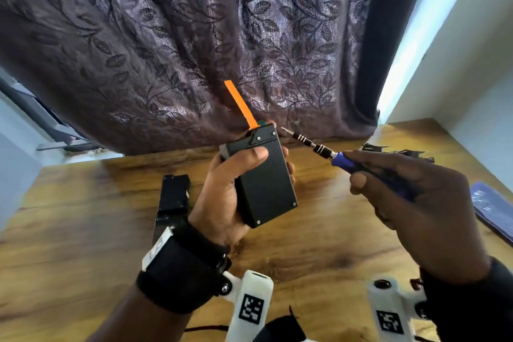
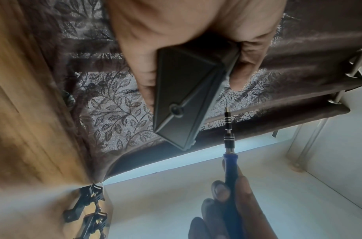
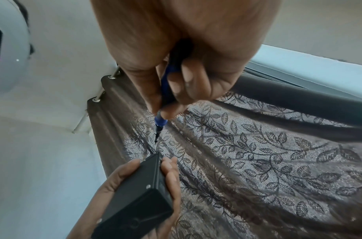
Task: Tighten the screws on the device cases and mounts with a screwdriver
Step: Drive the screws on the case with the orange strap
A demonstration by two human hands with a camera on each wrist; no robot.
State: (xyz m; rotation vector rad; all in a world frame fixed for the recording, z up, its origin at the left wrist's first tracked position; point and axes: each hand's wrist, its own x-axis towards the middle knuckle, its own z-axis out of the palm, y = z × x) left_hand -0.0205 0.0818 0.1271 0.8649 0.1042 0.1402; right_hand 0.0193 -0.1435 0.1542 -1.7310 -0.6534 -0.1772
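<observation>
Above wooden table (image 1: pixel 83 230), left hand (image 1: pixel 222 197) grips black rectangular device case (image 1: pixel 263 175); right hand (image 1: pixel 416 191) pinches blue-handled screwdriver (image 1: pixel 327 151), tip just beside case, unseated. Next: seat tip in corner screw (image 1: pixel 273 133).

The head view looks forward and down from above the wooden worktop (image 1: pixel 305 244), facing a leaf-patterned curtain (image 1: pixel 194 36), with both hands raised in mid-frame: the left hand (image 1: pixel 222 203) around a black device case (image 1: pixel 263 175), the right hand (image 1: pixel 410 191) on a blue-handled screwdriver (image 1: pixel 327 151). The left wrist view sits very close under its own palm, looking along the fingers past the case (image 2: pixel 182 97) toward the curtain, its frame rolled so the worktop stands at the left edge. The right wrist view looks along its fingers and the screwdriver (image 3: pixel 166 90), down onto the case (image 3: pixel 135 194). All three views share case, screwdriver and curtain.
</observation>
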